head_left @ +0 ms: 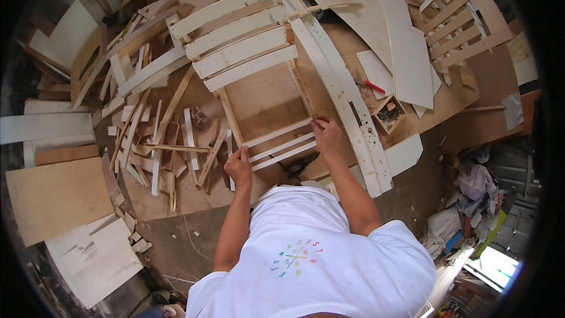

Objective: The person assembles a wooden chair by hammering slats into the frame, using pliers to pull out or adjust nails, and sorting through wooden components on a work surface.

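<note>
A slatted wooden frame (241, 47) lies on the worktable in front of me, with several white boards across its far part and bare side rails at its near part. Pinched fingers of my left hand (238, 166) are at the near left corner of the frame. At the near right corner, my right hand (328, 135) grips the end of the near crosspiece (278, 132). Two thin white strips (283, 156) lie parallel between my hands, on my side of that crosspiece. Beside them is a dark tool (298, 166), its kind unclear.
Wood offcuts (168, 147) are heaped on the left of the table. A long white curved board (338, 88) runs along the frame's right side. Beyond it are a red-handled tool (374, 87), a small wooden box of nails or screws (389, 115) and large panels (410, 53).
</note>
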{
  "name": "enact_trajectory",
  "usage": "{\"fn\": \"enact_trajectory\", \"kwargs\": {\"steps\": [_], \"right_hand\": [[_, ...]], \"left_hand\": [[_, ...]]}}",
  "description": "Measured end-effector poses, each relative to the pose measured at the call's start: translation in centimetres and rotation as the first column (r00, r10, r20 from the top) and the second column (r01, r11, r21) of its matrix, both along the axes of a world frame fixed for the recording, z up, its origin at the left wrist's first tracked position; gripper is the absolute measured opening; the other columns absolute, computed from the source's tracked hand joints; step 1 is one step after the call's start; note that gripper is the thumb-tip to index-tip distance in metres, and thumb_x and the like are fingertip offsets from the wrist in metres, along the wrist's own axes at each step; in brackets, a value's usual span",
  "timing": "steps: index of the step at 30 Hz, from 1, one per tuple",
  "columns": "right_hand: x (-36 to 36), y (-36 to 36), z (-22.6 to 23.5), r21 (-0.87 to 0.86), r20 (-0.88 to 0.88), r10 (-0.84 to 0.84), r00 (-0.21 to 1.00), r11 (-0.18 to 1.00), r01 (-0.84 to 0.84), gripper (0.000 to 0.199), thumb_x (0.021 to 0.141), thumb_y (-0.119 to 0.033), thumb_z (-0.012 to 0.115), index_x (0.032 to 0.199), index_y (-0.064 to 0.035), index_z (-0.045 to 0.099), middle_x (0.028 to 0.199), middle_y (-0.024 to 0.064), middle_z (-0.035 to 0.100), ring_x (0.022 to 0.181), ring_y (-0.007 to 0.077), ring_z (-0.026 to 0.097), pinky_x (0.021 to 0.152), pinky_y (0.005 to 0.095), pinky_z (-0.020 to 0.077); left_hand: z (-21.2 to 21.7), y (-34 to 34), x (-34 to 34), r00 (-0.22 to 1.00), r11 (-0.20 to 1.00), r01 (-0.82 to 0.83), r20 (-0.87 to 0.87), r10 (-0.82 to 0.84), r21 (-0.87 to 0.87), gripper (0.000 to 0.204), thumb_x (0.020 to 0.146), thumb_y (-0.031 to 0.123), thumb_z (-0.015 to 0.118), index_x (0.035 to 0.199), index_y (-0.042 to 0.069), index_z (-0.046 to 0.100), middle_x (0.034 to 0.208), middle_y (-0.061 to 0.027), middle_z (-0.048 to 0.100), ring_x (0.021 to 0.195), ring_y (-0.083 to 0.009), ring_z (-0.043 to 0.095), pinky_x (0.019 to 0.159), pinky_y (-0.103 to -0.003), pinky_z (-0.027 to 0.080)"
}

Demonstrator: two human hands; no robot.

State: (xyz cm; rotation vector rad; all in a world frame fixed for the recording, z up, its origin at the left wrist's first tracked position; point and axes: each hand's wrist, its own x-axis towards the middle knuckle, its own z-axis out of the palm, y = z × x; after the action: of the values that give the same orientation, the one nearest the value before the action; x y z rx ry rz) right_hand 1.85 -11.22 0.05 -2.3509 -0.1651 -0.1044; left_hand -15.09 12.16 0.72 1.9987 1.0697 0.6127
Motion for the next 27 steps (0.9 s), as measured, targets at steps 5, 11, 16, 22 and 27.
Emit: {"fn": "enact_trajectory", "kwargs": {"steps": [5, 11, 16, 22, 27], "right_hand": [[0.2, -0.1, 0.4, -0.012, -0.043, -0.006, 0.999, 1.000, 0.006, 0.025, 0.088, -0.030, 0.077, 0.098, -0.0074, 0.081, 0.096, 0.0192, 0.072, 0.091, 0.0378, 0.069, 0.082, 0.0445, 0.0545], [0.3, 0.1, 0.2, 0.043, -0.036, -0.022, 0.999, 0.999, 0.023, 0.021, 0.083, -0.026, 0.082, 0.092, -0.0065, 0.079, 0.096, 0.0162, 0.071, 0.087, 0.0338, 0.070, 0.078, 0.0416, 0.0545], [0.4, 0.5, 0.1, 0.056, -0.048, -0.078, 0.996, 0.995, 0.081, 0.019, 0.080, -0.023, 0.084, 0.088, -0.0064, 0.077, 0.092, 0.0153, 0.069, 0.082, 0.0323, 0.069, 0.075, 0.0418, 0.0545], [-0.1, 1.0, 0.9, 0.077, -0.056, -0.097, 0.994, 0.992, 0.101, 0.019, 0.082, -0.023, 0.081, 0.089, -0.0060, 0.077, 0.095, 0.0167, 0.069, 0.089, 0.0335, 0.068, 0.080, 0.0429, 0.0542], [-0.3, 0.5, -0.4, 0.145, -0.104, -0.113, 0.988, 0.981, 0.127, 0.018, 0.085, -0.021, 0.079, 0.093, -0.0049, 0.078, 0.095, 0.0184, 0.069, 0.093, 0.0354, 0.068, 0.083, 0.0453, 0.0539]], "left_hand": [[0.5, 0.5, -0.1, 0.977, 0.995, -0.017, -0.211, -0.003, -0.095, 0.026, 0.089, 0.025, 0.081, 0.098, 0.001, 0.081, 0.075, -0.0177, 0.075, 0.066, -0.0226, 0.073, 0.065, -0.037, 0.055], [-0.9, 1.6, -0.2, 0.976, 0.964, -0.092, -0.212, 0.038, -0.250, 0.030, 0.086, 0.030, 0.085, 0.088, 0.000, 0.081, 0.065, -0.0087, 0.071, 0.048, -0.0154, 0.062, 0.047, -0.034, 0.050], [-0.7, 1.7, 0.5, 0.983, 0.963, -0.079, -0.178, 0.033, -0.256, 0.028, 0.086, 0.026, 0.085, 0.086, -0.001, 0.080, 0.063, -0.0081, 0.070, 0.050, -0.0144, 0.060, 0.048, -0.034, 0.049], [-0.8, 2.2, 0.4, 0.977, 0.973, -0.068, -0.211, 0.020, -0.221, 0.028, 0.084, 0.028, 0.086, 0.086, 0.000, 0.080, 0.066, -0.0090, 0.071, 0.061, -0.0178, 0.066, 0.065, -0.037, 0.053], [-1.1, 2.3, 0.7, 0.973, 0.991, 0.000, -0.229, -0.030, -0.133, 0.028, 0.083, 0.028, 0.085, 0.088, 0.001, 0.081, 0.072, -0.0123, 0.074, 0.064, -0.0235, 0.069, 0.067, -0.039, 0.054]]}}
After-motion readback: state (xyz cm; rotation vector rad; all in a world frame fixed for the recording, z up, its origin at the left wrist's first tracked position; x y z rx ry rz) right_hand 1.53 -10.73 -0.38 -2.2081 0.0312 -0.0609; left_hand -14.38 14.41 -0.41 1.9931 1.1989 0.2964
